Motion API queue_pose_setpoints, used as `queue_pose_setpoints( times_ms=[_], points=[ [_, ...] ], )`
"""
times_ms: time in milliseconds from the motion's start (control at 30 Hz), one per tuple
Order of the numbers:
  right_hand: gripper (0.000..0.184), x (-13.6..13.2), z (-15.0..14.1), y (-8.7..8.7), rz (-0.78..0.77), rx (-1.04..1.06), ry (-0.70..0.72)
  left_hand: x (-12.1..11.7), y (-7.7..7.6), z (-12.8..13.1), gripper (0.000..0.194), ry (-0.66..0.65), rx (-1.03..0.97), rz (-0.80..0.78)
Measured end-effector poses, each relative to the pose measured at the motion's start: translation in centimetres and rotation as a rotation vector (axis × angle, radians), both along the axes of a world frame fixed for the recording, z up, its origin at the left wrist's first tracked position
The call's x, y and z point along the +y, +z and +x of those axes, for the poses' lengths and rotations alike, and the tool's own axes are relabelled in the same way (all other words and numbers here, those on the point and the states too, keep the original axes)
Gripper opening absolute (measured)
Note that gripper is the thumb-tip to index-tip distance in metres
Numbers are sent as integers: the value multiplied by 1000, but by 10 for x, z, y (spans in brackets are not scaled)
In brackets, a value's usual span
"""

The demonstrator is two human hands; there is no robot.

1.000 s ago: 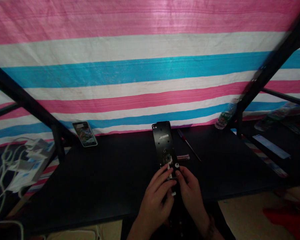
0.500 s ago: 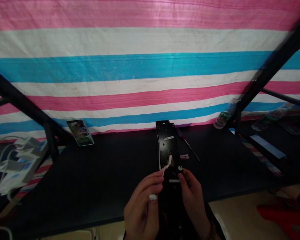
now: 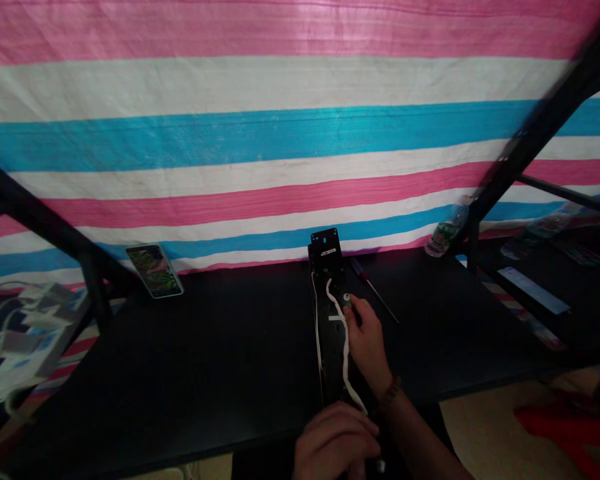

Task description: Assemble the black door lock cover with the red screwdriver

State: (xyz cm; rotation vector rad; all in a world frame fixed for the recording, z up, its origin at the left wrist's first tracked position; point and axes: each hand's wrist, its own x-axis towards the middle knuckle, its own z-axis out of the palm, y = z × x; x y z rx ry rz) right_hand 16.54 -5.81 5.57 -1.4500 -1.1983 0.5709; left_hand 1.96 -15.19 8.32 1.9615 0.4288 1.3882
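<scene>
Toward the sheet [image 3: 300, 80], panel [image 3: 332, 350] points lengthwise; right grip [image 3: 368, 341] pinches it; left grip [image 3: 336, 441], cable [image 3: 345, 357].

Cropped by the bottom edge, the left hand [image 3: 336, 443] hides a stretch of the white cable [image 3: 346, 360]. The right hand [image 3: 369, 340] covers part of the black panel [image 3: 333, 350], whose label [image 3: 327, 252] bears marks too small to read; red fabric [image 3: 567, 423] runs off the right edge.
</scene>
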Motion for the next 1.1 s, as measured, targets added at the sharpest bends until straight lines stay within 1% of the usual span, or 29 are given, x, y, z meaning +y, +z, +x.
queue_pose_setpoints(
  times_ms=[33,67,100,133,167,200,233,300,333,400,533,600,700,767,833,967,1100],
  points=[
    [27,1,0,-3,13,-21,-12,3,-6,-1,25,70,-11,-24],
    [26,1,0,-5,24,-31,-15,8,-12,-2,26,182,-10,-54],
    [25,1,-1,-7,32,-31,-7,14,-20,-3,25,331,-5,-95],
    [25,1,-1,-8,35,-26,6,21,-29,-2,25,487,8,-160],
    [24,0,-1,-9,37,-18,17,28,-38,-1,25,591,61,-272],
    [24,-1,-1,-10,36,-11,26,35,-46,2,28,657,87,-383],
    [23,-1,-1,-11,32,-4,30,42,-55,5,34,669,93,-484],
    [24,-3,0,-14,26,2,21,51,-67,12,43,585,65,-667],
    [24,-3,1,-16,26,-3,19,54,-71,15,46,540,32,-736],
    [26,-4,3,-20,27,-19,19,56,-73,19,49,487,-48,-843],
    [30,-6,3,-29,38,3,12,59,-68,16,51,457,-153,-989],
    [33,-8,2,-31,52,21,6,61,-65,13,51,451,-159,-1011],
    [41,-9,-1,-32,83,17,-6,63,-63,12,49,472,-159,-998],
    [44,-10,-3,-34,89,6,-6,63,-62,13,51,456,-171,-998],
    [44,-10,-3,-36,76,-1,6,62,-61,15,54,431,-176,-1001],
    [48,-10,-1,-43,26,22,63,62,-59,15,56,423,-173,-1002],
    [51,-9,-2,-46,-4,85,100,65,-62,14,60,408,-123,-1030]
  ],
)
